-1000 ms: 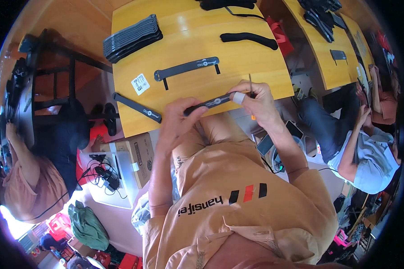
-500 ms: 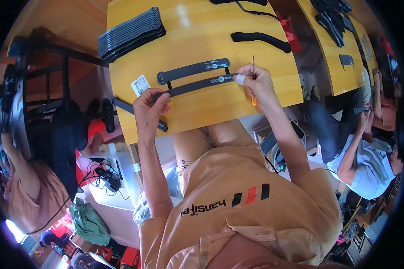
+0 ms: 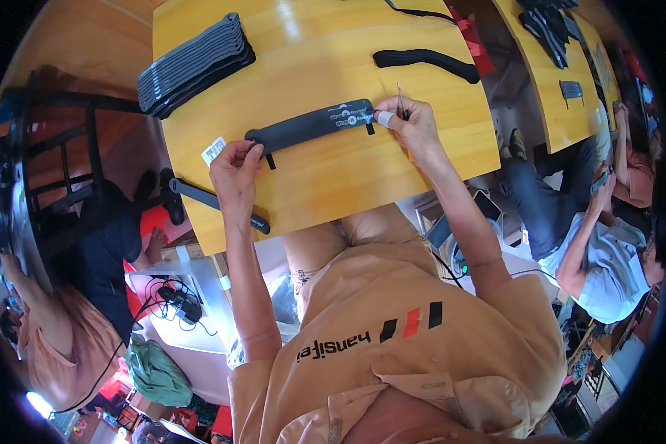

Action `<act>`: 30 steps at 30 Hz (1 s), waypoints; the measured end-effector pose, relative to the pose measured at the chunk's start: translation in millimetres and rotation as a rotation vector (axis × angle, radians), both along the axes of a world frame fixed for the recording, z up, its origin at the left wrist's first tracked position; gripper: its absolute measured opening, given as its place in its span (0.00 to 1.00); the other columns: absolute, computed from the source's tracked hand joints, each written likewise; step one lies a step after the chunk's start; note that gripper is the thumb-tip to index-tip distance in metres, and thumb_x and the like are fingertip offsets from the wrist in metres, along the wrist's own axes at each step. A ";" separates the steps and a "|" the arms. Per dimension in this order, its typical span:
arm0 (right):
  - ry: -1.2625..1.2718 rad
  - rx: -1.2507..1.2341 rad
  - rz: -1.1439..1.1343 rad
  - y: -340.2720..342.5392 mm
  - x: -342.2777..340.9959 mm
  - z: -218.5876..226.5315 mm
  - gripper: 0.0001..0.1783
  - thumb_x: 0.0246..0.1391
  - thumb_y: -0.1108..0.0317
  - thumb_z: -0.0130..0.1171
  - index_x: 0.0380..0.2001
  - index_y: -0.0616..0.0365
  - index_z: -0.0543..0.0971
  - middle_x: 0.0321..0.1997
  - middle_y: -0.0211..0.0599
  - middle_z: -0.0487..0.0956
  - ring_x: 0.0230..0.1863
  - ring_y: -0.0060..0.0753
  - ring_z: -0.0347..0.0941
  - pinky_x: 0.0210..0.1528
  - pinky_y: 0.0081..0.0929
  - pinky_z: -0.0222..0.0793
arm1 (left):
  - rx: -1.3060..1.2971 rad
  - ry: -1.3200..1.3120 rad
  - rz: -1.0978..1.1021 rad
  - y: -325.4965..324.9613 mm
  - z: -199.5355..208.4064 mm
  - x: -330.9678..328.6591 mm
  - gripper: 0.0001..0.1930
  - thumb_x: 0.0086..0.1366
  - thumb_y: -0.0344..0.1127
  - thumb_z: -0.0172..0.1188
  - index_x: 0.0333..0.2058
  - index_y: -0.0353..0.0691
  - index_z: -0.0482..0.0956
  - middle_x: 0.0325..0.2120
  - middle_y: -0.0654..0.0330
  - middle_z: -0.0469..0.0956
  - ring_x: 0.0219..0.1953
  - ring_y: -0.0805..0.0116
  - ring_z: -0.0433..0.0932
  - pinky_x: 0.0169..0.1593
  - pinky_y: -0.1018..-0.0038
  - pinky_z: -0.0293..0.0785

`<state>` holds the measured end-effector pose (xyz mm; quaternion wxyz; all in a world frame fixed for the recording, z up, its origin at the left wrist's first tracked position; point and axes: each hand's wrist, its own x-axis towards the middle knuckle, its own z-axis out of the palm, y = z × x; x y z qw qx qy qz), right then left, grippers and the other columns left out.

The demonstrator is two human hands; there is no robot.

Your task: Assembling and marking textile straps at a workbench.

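Note:
My left hand (image 3: 237, 164) is closed in a pinch on the left end of a black fabric strap (image 3: 303, 132) with pale printing near its right end. At the other end, my right hand (image 3: 413, 126) pinches the strap with thumb and forefinger, and a white wrap covers one finger. A thin pointed metal tool (image 3: 400, 92) sticks up from the same hand; an orange part shows below, and its kind is unclear. The held strap lies over another like it, their edges nearly lined up. Two narrow black bands (image 3: 370, 129) poke out beneath them.
A stack of grey-black straps (image 3: 196, 63) stands at the table's far left. A single strap (image 3: 218, 205) lies by the near left edge, close to a white label (image 3: 213, 150). Far right is a black bundle (image 3: 425, 62). People sit at both sides.
Both hands have moved away from me with the held strap. It was apart from and nearer than the other strap; now it lies over it.

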<state>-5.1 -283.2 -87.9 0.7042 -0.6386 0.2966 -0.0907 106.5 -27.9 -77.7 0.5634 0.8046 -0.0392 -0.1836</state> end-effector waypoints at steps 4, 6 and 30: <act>0.000 -0.048 0.015 2.5 1.8 -0.5 0.03 0.42 0.78 0.59 0.24 0.62 0.78 0.17 0.21 0.70 0.17 0.10 0.58 0.18 0.11 0.52 | -0.043 0.011 0.041 2.9 -3.2 2.7 0.06 0.55 0.29 0.58 0.30 0.32 0.75 0.20 0.65 0.73 0.21 0.81 0.68 0.24 0.86 0.66; -0.007 -0.035 0.009 2.6 4.6 -1.0 0.03 0.42 0.78 0.59 0.24 0.62 0.78 0.16 0.21 0.70 0.17 0.10 0.58 0.18 0.11 0.52 | -0.065 0.015 0.046 3.4 -6.9 4.8 0.06 0.55 0.29 0.58 0.29 0.32 0.75 0.20 0.65 0.72 0.21 0.81 0.68 0.24 0.86 0.66; 0.029 -0.199 -0.046 9.1 4.5 -5.9 0.04 0.43 0.77 0.58 0.26 0.63 0.78 0.17 0.20 0.68 0.18 0.09 0.56 0.19 0.10 0.50 | -0.090 0.067 0.054 1.9 -8.1 3.5 0.05 0.57 0.29 0.57 0.28 0.34 0.73 0.20 0.66 0.71 0.20 0.83 0.66 0.24 0.87 0.64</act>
